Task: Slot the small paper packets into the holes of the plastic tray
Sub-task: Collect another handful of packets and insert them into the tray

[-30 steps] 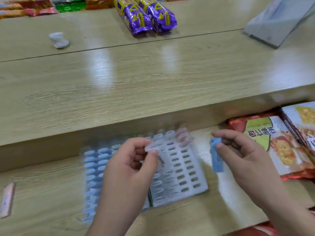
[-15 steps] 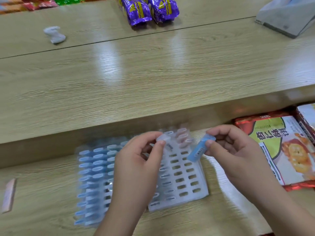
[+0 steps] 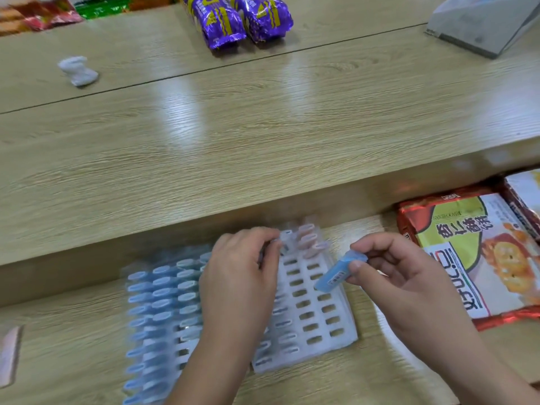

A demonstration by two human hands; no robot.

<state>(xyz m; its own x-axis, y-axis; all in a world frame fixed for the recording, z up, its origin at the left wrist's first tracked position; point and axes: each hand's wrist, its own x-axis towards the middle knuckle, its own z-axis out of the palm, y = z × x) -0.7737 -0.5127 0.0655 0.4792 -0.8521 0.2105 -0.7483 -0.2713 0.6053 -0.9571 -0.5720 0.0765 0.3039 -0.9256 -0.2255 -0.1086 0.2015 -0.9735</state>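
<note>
Pale wood-grain desk [image 3: 263, 135] fills the view as a raised upper shelf with a lower work surface in front of it. Along the shelf's far edge lie two purple snack packs [image 3: 238, 20], red and green wrappers [image 3: 52, 13] at the far left corner, a crumpled white scrap [image 3: 77, 71] near the left, and a grey box [image 3: 482, 24] at the far right corner. A biscuit bag [image 3: 479, 255] rests at the right edge of the lower surface, just beside the right hand [image 3: 409, 287]; a pink packet [image 3: 8, 355] lies at the left edge.

A white plastic tray [image 3: 315, 311] lies near the front edge of the lower surface, its left columns filled with upright blue packets [image 3: 163, 314], a few pink ones [image 3: 309, 241] at its far right corner, and the rest of its oval holes empty. The left hand [image 3: 239, 287] covers the tray's middle, thumb and fingertips pinching a pale packet [image 3: 285, 239] at the far row. The right hand pinches a blue packet [image 3: 339, 271] between thumb and forefinger, tilted over the tray's right columns.

Compared with half a second ago, the left hand has reached farther toward the tray's far edge, and the blue packet has dropped lower over the holes.
</note>
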